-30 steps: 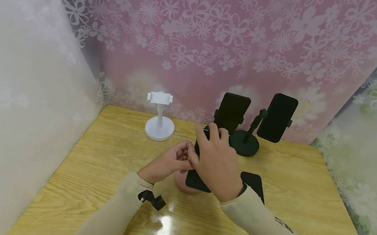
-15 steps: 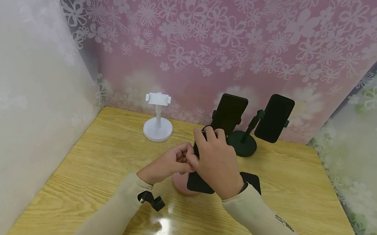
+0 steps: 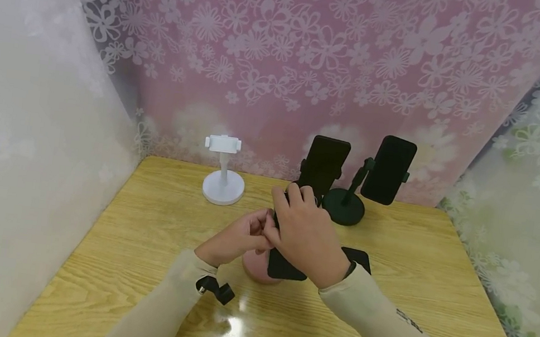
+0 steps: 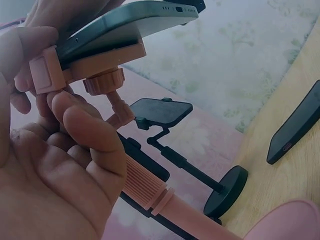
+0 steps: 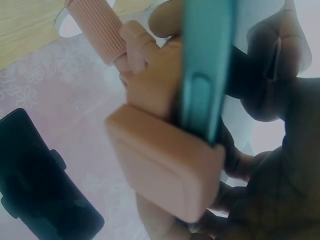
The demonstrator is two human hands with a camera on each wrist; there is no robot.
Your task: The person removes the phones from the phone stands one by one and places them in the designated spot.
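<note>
A pink phone stand (image 3: 255, 265) stands at the middle of the table, largely behind my hands. Its clamp (image 4: 107, 60) bears a dark-screened smartphone (image 3: 287, 266) with a teal edge. My left hand (image 3: 236, 237) pinches the clamp's side jaw between thumb and fingers, as the left wrist view shows. Over the phone's face lies my right hand (image 3: 309, 238), gripping the phone with its fingers reaching the upper edge. From the right wrist view, the teal phone edge (image 5: 202, 95) sits close against the pink clamp. The right hand covers much of the screen.
A white phone stand (image 3: 223, 187) holding no phone is at the back left. Two black phones (image 3: 327, 161) (image 3: 389, 169) are upright in stands at the back right; one black stand base (image 3: 343, 208) shows. Another phone (image 3: 359, 256) lies on the wooden table (image 3: 151, 232), partly behind my right wrist.
Both hands keep their hold on the clamp and phone. The whole scene has slid slightly left and down in the head view. The right fingers sit slightly lower over the phone.
</note>
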